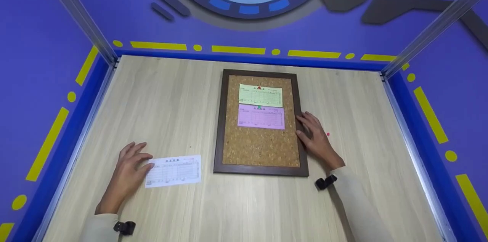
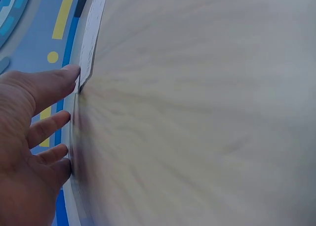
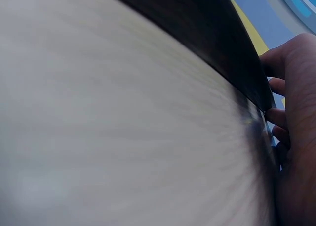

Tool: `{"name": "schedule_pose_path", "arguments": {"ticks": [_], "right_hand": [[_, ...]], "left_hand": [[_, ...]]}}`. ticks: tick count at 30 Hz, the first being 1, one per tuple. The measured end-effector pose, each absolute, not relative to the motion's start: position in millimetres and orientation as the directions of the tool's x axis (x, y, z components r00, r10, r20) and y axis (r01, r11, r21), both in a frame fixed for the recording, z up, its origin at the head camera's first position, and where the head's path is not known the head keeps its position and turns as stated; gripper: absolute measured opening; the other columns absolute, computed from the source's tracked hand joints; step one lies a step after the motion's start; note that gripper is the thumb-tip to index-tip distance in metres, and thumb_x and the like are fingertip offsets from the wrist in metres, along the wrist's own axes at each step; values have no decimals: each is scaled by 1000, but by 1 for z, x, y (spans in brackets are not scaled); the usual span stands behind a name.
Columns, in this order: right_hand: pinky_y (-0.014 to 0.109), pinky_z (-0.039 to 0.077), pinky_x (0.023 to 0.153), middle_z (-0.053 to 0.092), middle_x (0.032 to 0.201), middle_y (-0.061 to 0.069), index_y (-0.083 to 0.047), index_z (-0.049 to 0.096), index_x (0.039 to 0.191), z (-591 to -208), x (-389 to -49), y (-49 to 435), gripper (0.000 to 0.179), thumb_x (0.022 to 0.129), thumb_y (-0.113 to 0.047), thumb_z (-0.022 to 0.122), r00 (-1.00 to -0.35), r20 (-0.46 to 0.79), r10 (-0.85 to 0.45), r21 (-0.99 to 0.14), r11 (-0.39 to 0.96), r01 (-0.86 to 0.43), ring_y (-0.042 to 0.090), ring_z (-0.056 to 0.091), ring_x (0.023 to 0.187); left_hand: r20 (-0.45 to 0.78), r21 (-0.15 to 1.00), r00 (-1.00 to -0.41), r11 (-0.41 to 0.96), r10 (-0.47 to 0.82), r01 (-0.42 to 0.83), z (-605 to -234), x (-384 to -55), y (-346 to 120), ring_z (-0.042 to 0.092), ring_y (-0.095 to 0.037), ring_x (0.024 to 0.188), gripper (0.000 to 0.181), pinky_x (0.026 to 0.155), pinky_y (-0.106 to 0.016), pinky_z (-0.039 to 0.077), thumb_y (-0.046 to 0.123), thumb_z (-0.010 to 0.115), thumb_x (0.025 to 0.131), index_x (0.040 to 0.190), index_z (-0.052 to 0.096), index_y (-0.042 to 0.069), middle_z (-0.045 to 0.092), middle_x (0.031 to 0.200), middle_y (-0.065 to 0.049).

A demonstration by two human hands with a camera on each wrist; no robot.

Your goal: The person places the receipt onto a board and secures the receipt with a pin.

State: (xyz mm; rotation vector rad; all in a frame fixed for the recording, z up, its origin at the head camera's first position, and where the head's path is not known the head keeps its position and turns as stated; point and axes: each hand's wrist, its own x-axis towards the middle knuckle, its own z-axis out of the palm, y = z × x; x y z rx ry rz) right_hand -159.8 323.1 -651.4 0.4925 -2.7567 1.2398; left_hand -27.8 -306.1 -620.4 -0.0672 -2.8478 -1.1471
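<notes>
On the table's left side lies a white printed slip (image 1: pixel 175 171). My left hand (image 1: pixel 127 171) is at its upper left corner, thumb and index fingertips right at the edge, the other fingers relaxed. In the left wrist view a fingertip (image 2: pixel 73 73) meets the slip (image 2: pixel 91 35). A framed cork board (image 1: pixel 261 148) lies in the middle, with a green slip (image 1: pixel 260 97) above a purple slip (image 1: pixel 261 118). A red pin (image 1: pixel 259 87) and a green pin (image 1: pixel 259 107) sit at their top edges. My right hand (image 1: pixel 314 139) rests its fingers against the board's right side.
A small red object (image 1: pixel 328 134) lies on the wooden table (image 1: pixel 263 207) just right of my right hand. Blue panels (image 1: pixel 244 59) with yellow marks enclose the back and sides, and metal posts (image 1: pixel 82 13) stand at the back corners.
</notes>
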Motion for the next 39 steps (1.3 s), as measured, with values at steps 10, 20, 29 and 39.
{"name": "schedule_pose_path", "arguments": {"ticks": [10, 20, 29, 39], "right_hand": [[67, 22, 130, 45, 168, 26, 0, 60, 155, -652, -160, 323, 53, 106, -13, 73, -940, 223, -260, -714, 613, -339, 45, 30, 162], [67, 23, 130, 45, 168, 26, 0, 60, 155, -652, -161, 323, 52, 106, -13, 73, -938, 230, -258, -722, 601, -343, 44, 30, 162], [67, 22, 130, 45, 168, 26, 0, 60, 155, -653, -159, 322, 53, 106, -16, 73, -941, 224, -254, -712, 616, -336, 44, 30, 163], [66, 24, 130, 43, 169, 25, -1, 59, 156, -652, -159, 323, 52, 107, -16, 71, -945, 204, -257, -713, 622, -323, 43, 29, 163]], "left_hand": [[92, 678, -996, 731, 18, 76, -619, -30, -306, 31, -47, 155, 12, 120, -69, 32, -5, 82, 93, 103, 79, 1, 56, 155, -25], [142, 655, -990, 749, 9, 101, -621, -30, -305, 41, -38, 138, 16, 105, -35, 35, -7, 83, 92, 90, 72, 4, 58, 138, -20], [92, 670, -996, 739, 7, 67, -619, -29, -304, 37, -40, 142, 6, 109, -52, 37, -4, 80, 95, 94, 75, -1, 56, 142, -20], [120, 702, -993, 708, -19, 71, -613, -33, -302, 46, -40, 139, 4, 108, -49, 38, -5, 78, 97, 93, 78, -3, 65, 136, -21]]}}
